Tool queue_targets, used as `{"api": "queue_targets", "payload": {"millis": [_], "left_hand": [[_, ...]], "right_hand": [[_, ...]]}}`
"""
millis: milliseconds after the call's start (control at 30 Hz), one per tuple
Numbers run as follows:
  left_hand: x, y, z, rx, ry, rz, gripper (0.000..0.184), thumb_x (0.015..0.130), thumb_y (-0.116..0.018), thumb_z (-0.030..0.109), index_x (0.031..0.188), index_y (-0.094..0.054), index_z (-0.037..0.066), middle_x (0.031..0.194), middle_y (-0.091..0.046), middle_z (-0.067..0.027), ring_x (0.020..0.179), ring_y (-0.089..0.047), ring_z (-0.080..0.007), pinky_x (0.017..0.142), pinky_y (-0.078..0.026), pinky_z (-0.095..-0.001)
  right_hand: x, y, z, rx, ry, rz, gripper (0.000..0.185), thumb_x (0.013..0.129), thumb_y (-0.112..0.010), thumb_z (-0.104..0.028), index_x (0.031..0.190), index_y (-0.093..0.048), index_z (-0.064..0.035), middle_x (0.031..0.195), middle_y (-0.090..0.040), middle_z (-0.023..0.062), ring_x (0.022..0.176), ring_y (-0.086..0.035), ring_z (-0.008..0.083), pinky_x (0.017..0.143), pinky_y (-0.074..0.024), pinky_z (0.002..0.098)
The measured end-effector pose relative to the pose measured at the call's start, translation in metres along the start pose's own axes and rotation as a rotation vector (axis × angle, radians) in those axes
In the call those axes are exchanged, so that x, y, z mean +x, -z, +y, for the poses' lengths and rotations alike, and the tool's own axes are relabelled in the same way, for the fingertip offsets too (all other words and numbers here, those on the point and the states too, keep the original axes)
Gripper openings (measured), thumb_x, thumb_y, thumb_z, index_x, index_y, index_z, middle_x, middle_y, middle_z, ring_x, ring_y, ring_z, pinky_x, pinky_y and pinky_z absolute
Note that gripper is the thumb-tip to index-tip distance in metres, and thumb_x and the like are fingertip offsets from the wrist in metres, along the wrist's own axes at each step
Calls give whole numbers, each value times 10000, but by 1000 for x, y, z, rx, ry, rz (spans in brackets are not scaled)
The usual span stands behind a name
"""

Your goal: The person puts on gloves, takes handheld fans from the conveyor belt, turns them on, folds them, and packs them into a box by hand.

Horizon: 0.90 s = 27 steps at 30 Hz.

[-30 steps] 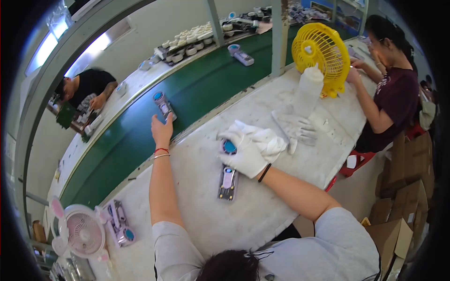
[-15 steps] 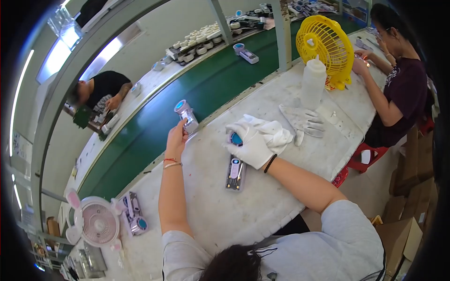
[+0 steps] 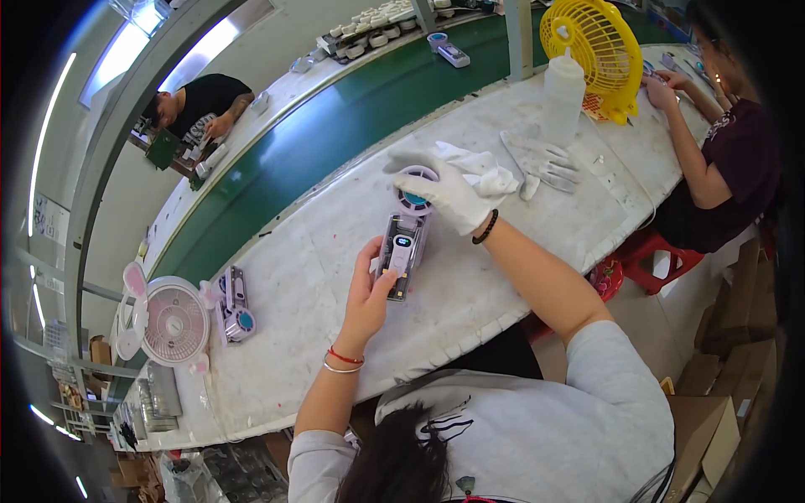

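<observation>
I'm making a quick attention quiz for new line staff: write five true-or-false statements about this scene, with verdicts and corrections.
1. The right hand wears a white glove. True.
2. The left hand is gloved too. False: the left hand is bare.
3. The left hand grips a device by its handle, while the right hand is at its round end. True.
4. The yellow fan stands to the left of the bottle in the picture. False: it stands to the right of the bottle.
5. The green belt carries a second device. True.
</observation>
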<state>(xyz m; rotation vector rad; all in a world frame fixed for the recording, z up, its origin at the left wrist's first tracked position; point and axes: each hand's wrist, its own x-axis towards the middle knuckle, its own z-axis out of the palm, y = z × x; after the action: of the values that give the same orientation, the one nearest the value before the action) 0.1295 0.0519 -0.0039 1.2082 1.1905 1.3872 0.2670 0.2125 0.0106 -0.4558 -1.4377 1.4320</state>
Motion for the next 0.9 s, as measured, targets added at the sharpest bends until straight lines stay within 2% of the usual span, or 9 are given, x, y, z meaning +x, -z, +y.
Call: {"api": "queue_targets", "payload": {"millis": [33, 67, 167, 267, 367, 467, 667, 800, 900], "left_hand": [[-1, 2, -1, -1, 35, -3, 408, 941, -450, 113, 1323, -403, -22, 1130, -582, -133, 913, -617, -178, 700, -524, -295], [1, 6, -1, -3, 68, -6, 399, 941, -453, 121, 1311, -414, -25, 1121, -589, -136, 896, -620, -178, 691, -522, -289], [5, 11, -3, -22, 132, -11, 364, 943, -470, 150, 1255, -465, -38, 1075, -626, -156, 792, -630, -171, 649, -513, -275], [3, 19, -6, 36, 127, 8, 345, 941, -488, 158, 1225, -494, -39, 1038, -648, -163, 746, -634, -164, 629, -514, -265], [3, 22, -2, 92, 115, 45, 352, 928, -535, 158, 1214, -510, -46, 994, -656, -144, 714, -639, -151, 611, -515, -254], [2, 24, 0, 100, 95, 75, 375, 906, -600, 150, 1212, -523, -53, 963, -651, -103, 705, -639, -131, 611, -512, -242], [1, 29, -1, 238, 5, 107, 387, 899, -581, 107, 1236, -500, -65, 919, -651, -106, 688, -640, -135, 579, -512, -243], [4, 30, -4, 263, -7, 95, 388, 897, -586, 110, 1233, -502, -64, 932, -647, -103, 686, -638, -132, 574, -509, -240], [7, 32, -5, 262, 3, 84, 391, 896, -590, 115, 1234, -501, -62, 938, -644, -99, 685, -635, -129, 574, -505, -236]], "right_hand": [[-2, 2, 2, 37, -96, -79, 560, 814, -714, -290, 1250, -529, 8, 1178, -588, 117, 1083, -550, 153, 931, -439, 275], [-4, -2, 4, 13, -75, -77, 423, 885, -632, -291, 1196, -584, -9, 1106, -623, 89, 1052, -566, 143, 934, -434, 269], [-3, 1, 15, -12, -3, -174, 377, 985, -476, -269, 1268, -509, -22, 1197, -584, 93, 1137, -519, 155, 988, -397, 290], [-6, 0, 17, -62, -16, -204, 396, 1010, -405, -309, 1269, -510, -28, 1198, -579, 85, 1143, -514, 160, 999, -390, 295], [-6, -2, 14, -13, -9, -234, 417, 1002, -419, -335, 1272, -508, -30, 1220, -565, 90, 1161, -503, 161, 1016, -377, 297], [-4, -1, 12, 210, -92, -267, 405, 987, -467, -290, 1314, -476, -51, 1213, -569, 58, 1146, -510, 147, 1009, -378, 285], [-12, -16, 2, -73, -130, -225, 403, 968, -524, -274, 1305, -475, -57, 1193, -558, 41, 1100, -511, 115, 976, -400, 264], [-6, -10, 12, 4, -65, -163, 438, 918, -608, -295, 1267, -509, -50, 1150, -565, 41, 1069, -519, 105, 954, -414, 257], [-5, -11, 9, -99, -73, -180, 410, 941, -576, -302, 1259, -511, -52, 1151, -563, 41, 1068, -521, 107, 955, -414, 257]]}}
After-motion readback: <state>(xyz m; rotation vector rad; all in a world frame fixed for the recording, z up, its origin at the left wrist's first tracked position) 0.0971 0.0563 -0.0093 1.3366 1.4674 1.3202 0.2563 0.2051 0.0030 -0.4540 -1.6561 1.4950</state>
